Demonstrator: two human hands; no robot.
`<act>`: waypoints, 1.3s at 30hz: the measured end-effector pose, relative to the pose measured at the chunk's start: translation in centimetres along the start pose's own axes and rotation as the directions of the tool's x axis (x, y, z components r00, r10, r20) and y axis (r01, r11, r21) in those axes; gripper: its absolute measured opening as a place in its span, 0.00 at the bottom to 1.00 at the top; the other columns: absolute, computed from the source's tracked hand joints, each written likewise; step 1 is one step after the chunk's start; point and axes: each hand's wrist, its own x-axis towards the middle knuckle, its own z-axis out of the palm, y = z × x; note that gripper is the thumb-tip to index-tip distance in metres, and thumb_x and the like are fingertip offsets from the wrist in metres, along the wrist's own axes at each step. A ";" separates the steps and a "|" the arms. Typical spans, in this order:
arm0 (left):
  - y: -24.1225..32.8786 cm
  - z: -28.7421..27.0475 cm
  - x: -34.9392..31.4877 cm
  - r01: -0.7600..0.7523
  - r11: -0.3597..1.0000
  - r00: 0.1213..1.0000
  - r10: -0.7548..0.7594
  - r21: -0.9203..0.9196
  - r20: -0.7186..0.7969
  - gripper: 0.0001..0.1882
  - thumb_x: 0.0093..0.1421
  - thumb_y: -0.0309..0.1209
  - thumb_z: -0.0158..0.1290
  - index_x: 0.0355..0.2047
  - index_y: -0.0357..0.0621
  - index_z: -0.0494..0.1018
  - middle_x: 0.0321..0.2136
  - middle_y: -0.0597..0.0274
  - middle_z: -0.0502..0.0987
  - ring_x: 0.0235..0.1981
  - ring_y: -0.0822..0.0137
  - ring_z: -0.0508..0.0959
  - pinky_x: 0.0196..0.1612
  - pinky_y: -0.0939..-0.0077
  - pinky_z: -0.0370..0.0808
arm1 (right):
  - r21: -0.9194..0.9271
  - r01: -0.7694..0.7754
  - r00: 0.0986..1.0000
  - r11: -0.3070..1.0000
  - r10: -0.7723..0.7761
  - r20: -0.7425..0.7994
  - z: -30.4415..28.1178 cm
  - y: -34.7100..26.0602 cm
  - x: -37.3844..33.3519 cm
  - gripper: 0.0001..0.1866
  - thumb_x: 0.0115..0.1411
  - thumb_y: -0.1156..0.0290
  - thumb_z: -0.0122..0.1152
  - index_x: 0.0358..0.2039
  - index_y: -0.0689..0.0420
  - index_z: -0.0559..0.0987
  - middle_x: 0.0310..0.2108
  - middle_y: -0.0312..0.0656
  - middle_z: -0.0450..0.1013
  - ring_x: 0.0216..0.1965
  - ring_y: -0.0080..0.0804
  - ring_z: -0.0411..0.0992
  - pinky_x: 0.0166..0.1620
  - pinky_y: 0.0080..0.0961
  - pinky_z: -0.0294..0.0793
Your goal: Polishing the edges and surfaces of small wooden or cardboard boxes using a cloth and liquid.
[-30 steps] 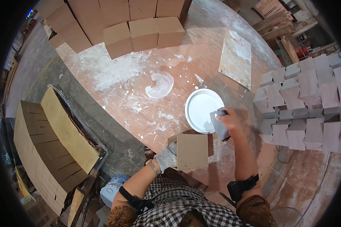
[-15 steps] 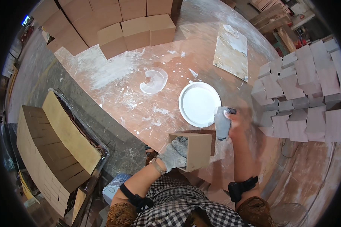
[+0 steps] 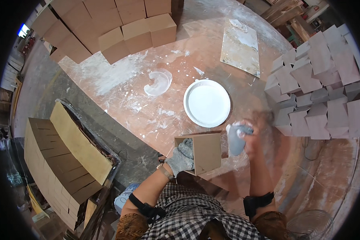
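My left hand (image 3: 181, 158), in a grey knitted glove, reaches into the open side of a brown box (image 3: 207, 154) and holds it at the table's near edge. Its fingertips are partly hidden inside. My bare right hand (image 3: 252, 138) is closed round the upper end of a grey rounded pad (image 3: 237, 143), just right of the box and apart from it. White paste shows on the pad's top, by my fingers. Beyond the box lies a round white dish (image 3: 207, 104), its inside white all over.
Brown boxes (image 3: 137, 35) are stacked at the far left of the paste-smeared table (image 3: 164, 116). Pale boxes (image 3: 308, 80) stand in a pile on the right. A stained board (image 3: 241, 48) lies at the back. On the left, more brown boxes (image 3: 62, 164) sit beside a yellowish panel (image 3: 80, 140).
My right hand has brought the pad away from the dish, toward me and slightly right. My left hand stays in the box. The whole view has shifted a little.
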 end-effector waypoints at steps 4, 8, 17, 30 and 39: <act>-0.1 0.7 -0.3 0.052 0.995 0.999 -0.050 -0.089 0.021 0.32 0.49 0.47 0.51 0.51 0.43 0.64 0.50 0.45 0.64 0.52 0.48 0.64 0.55 0.62 0.60 | -0.430 0.484 0.839 0.762 -0.264 0.476 0.5 -0.4 -2.8 0.12 0.39 0.80 0.56 0.29 0.61 0.74 0.32 0.44 0.73 0.33 0.34 0.71 0.38 0.24 0.69; 0.0 1.7 0.1 0.017 1.000 0.998 -0.016 -0.020 0.055 0.30 0.49 0.47 0.51 0.50 0.44 0.65 0.49 0.49 0.67 0.50 0.51 0.66 0.53 0.62 0.63 | -0.512 0.770 0.630 0.381 -0.332 0.702 1.1 -0.8 -6.6 0.15 0.31 0.73 0.60 0.26 0.58 0.75 0.32 0.40 0.72 0.33 0.36 0.70 0.35 0.29 0.66; 0.7 2.4 1.2 0.048 0.997 0.995 -0.044 -0.054 0.086 0.32 0.49 0.47 0.51 0.52 0.44 0.62 0.51 0.48 0.64 0.52 0.50 0.63 0.56 0.62 0.59 | -0.672 0.739 0.626 0.050 -0.418 0.658 0.6 2.2 -2.0 0.21 0.24 0.72 0.57 0.28 0.55 0.75 0.30 0.39 0.70 0.33 0.39 0.67 0.36 0.36 0.63; 0.9 2.6 1.9 0.057 0.988 0.978 -0.085 0.146 0.190 0.31 0.54 0.42 0.49 0.55 0.42 0.59 0.55 0.51 0.61 0.57 0.54 0.59 0.59 0.66 0.55 | -0.667 0.677 0.701 0.312 -0.549 0.455 -1.9 3.7 0.1 0.15 0.30 0.72 0.57 0.25 0.53 0.74 0.32 0.38 0.70 0.35 0.43 0.65 0.35 0.39 0.63; 0.8 3.0 1.6 0.153 0.986 0.962 -0.134 -0.063 0.238 0.32 0.52 0.48 0.47 0.53 0.41 0.60 0.53 0.45 0.61 0.55 0.50 0.61 0.58 0.62 0.55 | -0.794 0.584 0.779 0.169 -0.395 0.488 -2.2 4.8 -2.9 0.12 0.29 0.76 0.55 0.21 0.55 0.72 0.25 0.39 0.68 0.30 0.43 0.66 0.35 0.37 0.64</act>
